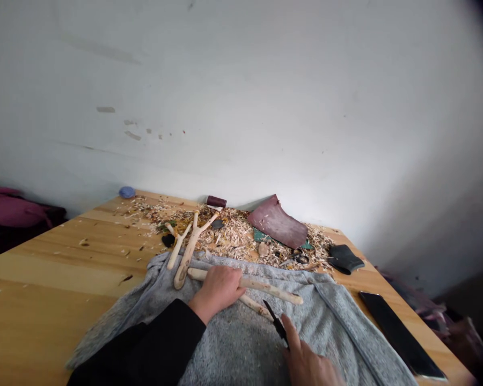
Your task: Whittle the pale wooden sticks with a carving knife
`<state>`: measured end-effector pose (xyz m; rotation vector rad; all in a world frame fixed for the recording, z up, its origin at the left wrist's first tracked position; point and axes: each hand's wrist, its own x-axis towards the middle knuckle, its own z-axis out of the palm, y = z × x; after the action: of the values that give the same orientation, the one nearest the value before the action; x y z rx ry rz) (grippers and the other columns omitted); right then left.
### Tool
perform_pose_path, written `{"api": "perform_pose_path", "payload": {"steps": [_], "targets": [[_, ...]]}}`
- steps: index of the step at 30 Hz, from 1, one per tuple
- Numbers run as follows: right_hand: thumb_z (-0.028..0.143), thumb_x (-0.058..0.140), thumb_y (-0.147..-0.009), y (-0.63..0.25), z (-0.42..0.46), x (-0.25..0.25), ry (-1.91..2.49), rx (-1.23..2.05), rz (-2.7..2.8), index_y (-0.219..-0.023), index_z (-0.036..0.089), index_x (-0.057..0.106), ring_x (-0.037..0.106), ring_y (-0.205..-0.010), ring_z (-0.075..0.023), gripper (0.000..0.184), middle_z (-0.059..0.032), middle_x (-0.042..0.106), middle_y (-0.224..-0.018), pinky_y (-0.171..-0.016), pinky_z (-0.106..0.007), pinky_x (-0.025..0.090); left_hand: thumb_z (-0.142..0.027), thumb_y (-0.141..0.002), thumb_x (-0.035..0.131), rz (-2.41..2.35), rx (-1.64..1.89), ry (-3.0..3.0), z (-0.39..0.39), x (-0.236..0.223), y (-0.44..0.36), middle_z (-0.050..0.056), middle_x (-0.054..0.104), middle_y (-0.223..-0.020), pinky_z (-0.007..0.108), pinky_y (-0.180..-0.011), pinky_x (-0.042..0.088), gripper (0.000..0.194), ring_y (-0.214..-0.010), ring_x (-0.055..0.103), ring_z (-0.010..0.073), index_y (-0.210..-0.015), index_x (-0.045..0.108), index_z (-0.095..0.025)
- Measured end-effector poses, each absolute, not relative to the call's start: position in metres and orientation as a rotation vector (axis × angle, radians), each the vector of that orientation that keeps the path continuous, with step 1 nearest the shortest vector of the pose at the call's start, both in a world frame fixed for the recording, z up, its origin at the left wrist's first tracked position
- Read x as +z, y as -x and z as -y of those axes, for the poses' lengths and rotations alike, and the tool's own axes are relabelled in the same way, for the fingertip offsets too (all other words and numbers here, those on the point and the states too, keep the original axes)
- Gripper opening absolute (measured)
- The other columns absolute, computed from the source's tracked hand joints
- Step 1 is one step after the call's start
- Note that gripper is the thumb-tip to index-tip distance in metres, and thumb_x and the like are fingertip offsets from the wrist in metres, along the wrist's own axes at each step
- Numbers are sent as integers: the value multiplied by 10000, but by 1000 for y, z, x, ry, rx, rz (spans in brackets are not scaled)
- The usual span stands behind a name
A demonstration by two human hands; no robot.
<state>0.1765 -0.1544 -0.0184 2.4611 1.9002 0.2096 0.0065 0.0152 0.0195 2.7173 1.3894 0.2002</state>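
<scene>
My left hand (221, 289) is wrapped round a peeled forked stick (271, 289) above the grey cloth. Two prongs show to the right of the fist, and a stub sticks out at its left; the joint is hidden under the fingers. In my right hand (308, 359) is a knife (279, 324) with a black handle, its dark blade pointing up and left near the end of the shorter prong. Whether the blade touches the wood I cannot tell. Beyond my left hand lie two peeled Y-shaped sticks, a larger one (189, 252) and a smaller one (177, 249).
Grey cloth (233, 343) covers the front of the wooden table (52, 289). Wood shavings (235, 230) are heaped towards the wall, with a brown leather-like piece (277, 222) and a dark thread spool (216, 201). At right lie a black piece (345, 258) and a phone (400, 332).
</scene>
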Motion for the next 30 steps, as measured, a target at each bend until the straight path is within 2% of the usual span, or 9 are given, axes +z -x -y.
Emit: {"api": "perform_pose_path", "payload": {"steps": [5,9,19,22,30], "targets": [[38,380,-870,-171,154,-11,-2284,131,-1946,-1413,256,536,724,-618,-218,605,-79,745,-777,-523,-251,514,-331,-871,511,-1415,173,-2711,-18,18,-8,112,749,-874,382,-748,510,235,-858,713,292,-906,693,-187],[54,350,-879,-170,152,-7,-2359,96,-1918,-1402,195,545,724,-644,-205,576,-102,744,-812,-550,-251,505,-305,-872,478,-1437,158,-2702,-18,19,-9,127,754,-891,387,-746,516,263,-856,717,293,-932,701,-179],[-58,295,-830,-167,148,-1,-2323,45,-1890,-1405,222,534,734,-676,-202,683,-71,751,-796,-565,-230,500,-327,-842,529,-1454,133,-2682,-19,16,-10,143,755,-919,423,-773,531,263,-887,715,314,-961,713,-181],[-44,321,-839,-165,148,0,-2327,55,-1891,-1401,219,536,732,-678,-183,657,-71,750,-809,-572,-203,495,-320,-851,512,-1460,126,-2678,-20,16,-11,147,754,-924,424,-777,531,274,-889,714,312,-966,717,-180],[-28,318,-841,-162,149,-3,-2362,69,-1893,-1401,228,537,732,-679,-188,654,-66,745,-800,-580,-221,512,-328,-858,512,-1465,139,-2677,-20,16,-12,148,753,-903,426,-764,531,280,-879,717,320,-964,720,-173]]}}
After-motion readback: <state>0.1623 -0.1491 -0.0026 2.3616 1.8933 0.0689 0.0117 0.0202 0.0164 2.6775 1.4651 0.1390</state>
